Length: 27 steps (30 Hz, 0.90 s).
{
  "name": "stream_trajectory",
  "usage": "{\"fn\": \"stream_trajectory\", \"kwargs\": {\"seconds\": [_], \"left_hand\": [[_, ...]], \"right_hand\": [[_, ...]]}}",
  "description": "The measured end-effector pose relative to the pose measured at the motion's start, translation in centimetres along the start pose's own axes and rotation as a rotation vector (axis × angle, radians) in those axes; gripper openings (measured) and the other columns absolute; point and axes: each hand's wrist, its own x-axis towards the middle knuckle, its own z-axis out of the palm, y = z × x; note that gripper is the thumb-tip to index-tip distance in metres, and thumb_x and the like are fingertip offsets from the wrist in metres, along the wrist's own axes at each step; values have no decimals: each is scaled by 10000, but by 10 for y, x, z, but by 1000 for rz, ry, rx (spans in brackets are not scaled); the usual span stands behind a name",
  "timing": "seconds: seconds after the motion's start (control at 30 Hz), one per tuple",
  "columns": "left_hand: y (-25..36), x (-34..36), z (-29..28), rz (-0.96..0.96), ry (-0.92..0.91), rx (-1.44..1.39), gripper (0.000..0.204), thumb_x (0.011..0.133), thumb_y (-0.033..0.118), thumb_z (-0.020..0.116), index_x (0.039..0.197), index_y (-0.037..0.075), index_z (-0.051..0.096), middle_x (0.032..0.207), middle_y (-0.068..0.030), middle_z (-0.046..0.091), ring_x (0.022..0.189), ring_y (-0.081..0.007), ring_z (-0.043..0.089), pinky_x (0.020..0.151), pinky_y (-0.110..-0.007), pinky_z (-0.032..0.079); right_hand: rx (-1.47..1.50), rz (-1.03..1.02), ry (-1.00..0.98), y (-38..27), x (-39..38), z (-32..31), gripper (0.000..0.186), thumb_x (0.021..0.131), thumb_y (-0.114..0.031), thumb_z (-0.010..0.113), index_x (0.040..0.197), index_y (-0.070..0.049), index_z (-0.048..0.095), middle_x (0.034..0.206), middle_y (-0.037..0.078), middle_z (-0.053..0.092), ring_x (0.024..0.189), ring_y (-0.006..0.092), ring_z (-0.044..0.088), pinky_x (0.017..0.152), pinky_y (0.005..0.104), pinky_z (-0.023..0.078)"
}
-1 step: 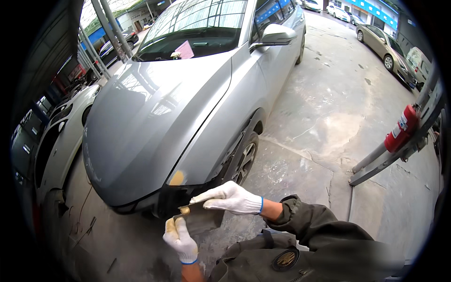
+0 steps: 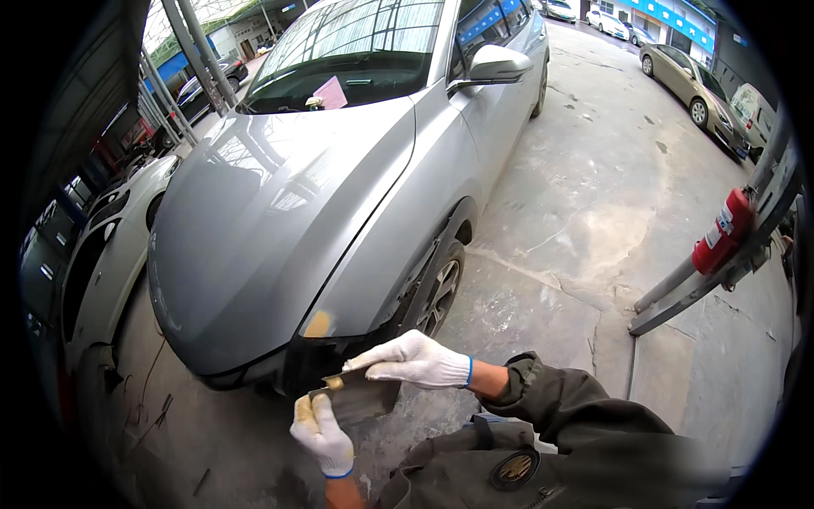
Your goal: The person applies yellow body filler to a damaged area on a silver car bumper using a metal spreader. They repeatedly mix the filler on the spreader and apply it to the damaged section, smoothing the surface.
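My left hand (image 2: 324, 439), in a white glove with yellow stains on the fingers, pinches the corner of a flat grey metal plate (image 2: 365, 401). Above it, my right hand (image 2: 415, 360), also white-gloved, grips a thin putty spreader (image 2: 346, 374), mostly hidden under its fingers. A lump of yellowish putty (image 2: 335, 383) sits between the two tools. Just beyond my hands is the front fender of a silver-grey car (image 2: 280, 229). A yellow putty patch (image 2: 318, 324) marks that fender's front corner. The front bumper area shows dark beneath the hood edge.
The car's front wheel (image 2: 443, 293) is right of my hands. At the right, a red fire extinguisher (image 2: 723, 231) hangs on a slanted metal post (image 2: 678, 293). A white car (image 2: 119, 233) stands at left, a tan car (image 2: 691, 81) at far right. Thin rods (image 2: 161, 411) lie on the floor.
Both hands and their tools have shifted very slightly left in the picture, along with a small shift of the whole view. Their grips look the same.
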Motion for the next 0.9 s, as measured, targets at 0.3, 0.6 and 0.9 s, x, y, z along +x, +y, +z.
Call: {"fn": "stream_trajectory", "kwargs": {"seconds": [0.3,0.6,0.9], "left_hand": [[-20,16,-23,-32,66,-149,271,1017,201,495,941,-31,613,828,-75,648,748,-134,592,685,-291,485],[-72,-10,-37,-446,370,-426,315,1003,282,535,1071,-5,647,972,-60,641,884,-138,622,788,-279,510],[-136,19,-22,-450,188,-465,267,1008,140,459,1099,-61,610,957,-132,672,898,-161,645,797,-278,536]], "right_hand": [[-488,-124,-19,21,-7,-33,220,949,-99,641,1150,-34,702,1111,98,718,1004,178,670,926,310,512],[460,578,880,140,-33,-37,139,950,-144,650,1050,-50,669,908,10,684,797,129,641,734,283,516],[-561,157,597,129,14,-17,192,867,-21,690,1058,-3,702,964,71,712,881,192,660,829,303,518]]}}
